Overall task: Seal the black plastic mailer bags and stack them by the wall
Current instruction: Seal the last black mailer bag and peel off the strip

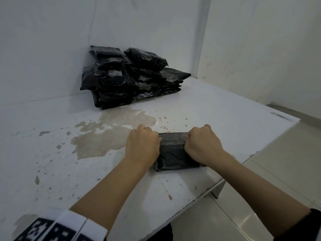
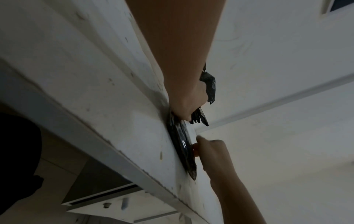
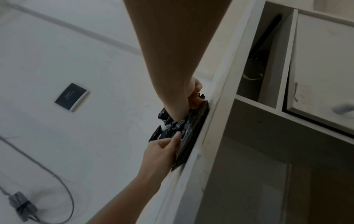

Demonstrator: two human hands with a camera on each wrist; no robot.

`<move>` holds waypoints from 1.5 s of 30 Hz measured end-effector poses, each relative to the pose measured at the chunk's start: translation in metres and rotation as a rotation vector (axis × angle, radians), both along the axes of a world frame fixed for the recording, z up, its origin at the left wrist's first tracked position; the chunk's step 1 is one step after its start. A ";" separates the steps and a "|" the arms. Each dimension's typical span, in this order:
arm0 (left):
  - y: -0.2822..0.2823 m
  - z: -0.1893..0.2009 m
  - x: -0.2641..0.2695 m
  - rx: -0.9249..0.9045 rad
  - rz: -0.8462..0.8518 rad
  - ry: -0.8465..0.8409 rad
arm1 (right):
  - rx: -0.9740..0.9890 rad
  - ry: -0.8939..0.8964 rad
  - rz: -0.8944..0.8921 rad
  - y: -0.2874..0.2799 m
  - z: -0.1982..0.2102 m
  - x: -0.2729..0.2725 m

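A black mailer bag (image 1: 174, 156) lies flat on the white table (image 1: 52, 153) near its right front edge. My left hand (image 1: 142, 141) grips the bag's left side with curled fingers, and my right hand (image 1: 203, 145) grips its right side the same way. Both hold the folded flap at the bag's far end. The left wrist view has my left hand (image 2: 188, 106) clutching crumpled black plastic of the bag (image 2: 181, 141). From the right wrist, my right hand (image 3: 192, 97) pinches the bag (image 3: 191, 136) against the tabletop. A stack of black mailer bags (image 1: 132, 77) sits against the back wall.
A large worn brown patch (image 1: 107, 134) marks the tabletop between me and the stack. The table's right edge (image 1: 271, 145) drops to a tiled floor. A cable with an adapter (image 3: 23, 207) and a dark card (image 3: 71, 97) show in the right wrist view.
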State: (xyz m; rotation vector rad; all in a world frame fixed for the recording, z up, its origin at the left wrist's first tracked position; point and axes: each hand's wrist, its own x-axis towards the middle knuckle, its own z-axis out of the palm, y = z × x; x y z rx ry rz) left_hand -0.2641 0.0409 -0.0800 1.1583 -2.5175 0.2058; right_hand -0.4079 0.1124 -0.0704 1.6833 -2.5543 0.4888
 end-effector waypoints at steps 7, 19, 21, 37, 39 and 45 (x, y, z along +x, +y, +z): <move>0.003 -0.007 0.006 0.512 0.118 0.604 | -0.169 -0.338 -0.101 -0.001 -0.001 -0.009; 0.004 -0.012 0.004 0.586 0.173 0.714 | -0.067 -0.290 -0.261 -0.023 -0.010 0.000; 0.005 -0.012 0.002 0.561 0.172 0.694 | -0.107 -0.344 -0.285 -0.027 -0.011 -0.006; 0.008 0.010 -0.026 0.420 0.354 0.283 | -0.232 -0.276 -0.182 -0.003 -0.026 -0.002; 0.006 0.009 -0.036 0.372 0.363 0.187 | -0.246 -0.274 -0.178 -0.004 -0.027 -0.002; -0.004 0.003 -0.035 0.423 0.434 0.274 | -0.167 -0.287 -0.211 -0.010 -0.026 -0.003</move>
